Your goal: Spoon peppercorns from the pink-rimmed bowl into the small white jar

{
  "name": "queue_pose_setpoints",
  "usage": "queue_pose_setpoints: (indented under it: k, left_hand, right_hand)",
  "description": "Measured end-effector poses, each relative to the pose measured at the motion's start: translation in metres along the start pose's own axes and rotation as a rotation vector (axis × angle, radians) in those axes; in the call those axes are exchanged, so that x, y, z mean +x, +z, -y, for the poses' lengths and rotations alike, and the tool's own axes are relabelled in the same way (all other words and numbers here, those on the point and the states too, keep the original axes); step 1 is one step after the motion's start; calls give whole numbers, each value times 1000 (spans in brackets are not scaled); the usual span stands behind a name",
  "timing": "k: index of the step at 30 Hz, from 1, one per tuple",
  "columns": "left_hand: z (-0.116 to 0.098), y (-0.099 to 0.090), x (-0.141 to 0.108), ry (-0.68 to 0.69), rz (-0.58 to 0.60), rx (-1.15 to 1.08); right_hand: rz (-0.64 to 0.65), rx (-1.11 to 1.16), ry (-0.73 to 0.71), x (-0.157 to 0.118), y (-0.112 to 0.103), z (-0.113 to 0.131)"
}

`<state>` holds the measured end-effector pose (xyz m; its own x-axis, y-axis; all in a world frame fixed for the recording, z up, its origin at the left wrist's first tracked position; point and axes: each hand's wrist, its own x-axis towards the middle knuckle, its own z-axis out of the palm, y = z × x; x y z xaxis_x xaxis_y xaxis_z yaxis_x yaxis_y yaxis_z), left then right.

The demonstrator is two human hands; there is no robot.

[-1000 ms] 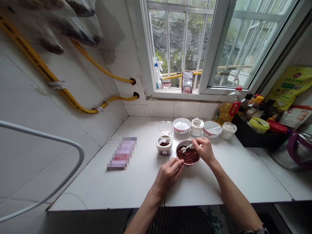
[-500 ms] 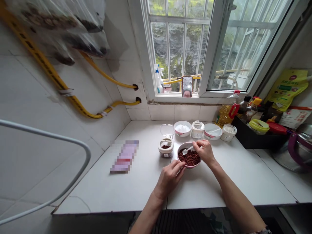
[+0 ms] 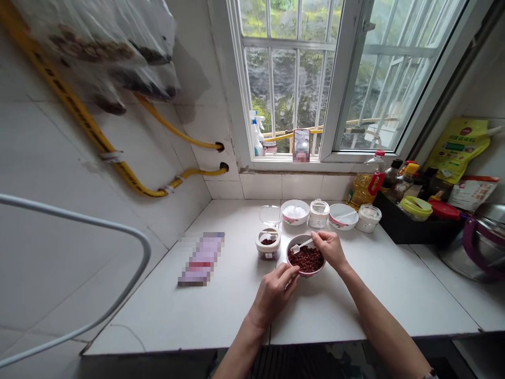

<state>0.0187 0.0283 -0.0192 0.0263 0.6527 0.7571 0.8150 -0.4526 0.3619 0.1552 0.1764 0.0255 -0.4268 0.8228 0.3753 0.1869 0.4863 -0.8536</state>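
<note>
A small white spoon [image 3: 302, 246] is pinched in my right hand [image 3: 329, 248], its scoop over the bowl. Below it, the bowl [image 3: 310, 273] holds a heap of dark reddish-brown dried bits that look like Sichuan peppercorns [image 3: 305, 259]. My left hand [image 3: 277, 287] grips the bowl's near-left rim between thumb and fingers. Just left of the bowl stands a seasoning jar [image 3: 268, 252] with its clear lid [image 3: 270, 215] flipped up; some of the same dark bits show inside.
Behind stand a bowl of white grains [image 3: 295, 212], a clear-lidded jar [image 3: 319, 212], another bowl [image 3: 343, 218] and a second jar [image 3: 369, 219]. To the right are an oil bottle [image 3: 363, 184] and a black condiment box [image 3: 402, 223]. A blurred purple packet [image 3: 203, 258] lies left.
The spoon's scoop has shifted slightly left and up, toward the bowl's far-left rim. My left hand stays on the bowl. The camera view has tilted a little.
</note>
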Motion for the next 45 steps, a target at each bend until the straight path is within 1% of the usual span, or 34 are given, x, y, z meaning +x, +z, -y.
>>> queue_pose_setpoints:
  k: [2,4,8,10,13,15,22,25,28,31,37,45]
  left_hand:
    - [0,0,0,11,-13,13]
    - [0,0,1,20,-24,29]
    - [0,0,1,18,-22,35]
    - [0,0,1,20,-23,32]
    - [0,1,2,29,-34,46]
    - [0,1,2,31,-38,49]
    - [0,0,2,27,-24,45]
    - [0,0,1,22,-19,38]
    - [1,1,0,19,-21,35]
    - [1,1,0,16,-21,30]
    - [1,0,1,21,-31,26]
    - [0,1,0,2,-6,50]
  right_hand:
    - [8,63,35,1,-1,1]
    - [13,89,41,1,-2,1]
    - [13,50,28,1,-2,0]
    - [-13,-35,-30,1,-1,0]
    - [-73,-189,-158,1,-1,-1]
    - [-90,-251,-210,2,-1,-3]
    - [-94,-321,-255,1,1,-7]
    - [-66,-295,-243,0,3,-4]
    - [-79,-253,-207,0,2,-1]
    - [-104,-188,-142,1,-1,0]
    - [-88,-17,-5,3,-4,-2]
    - [-103,116,60,10,-11,-7]
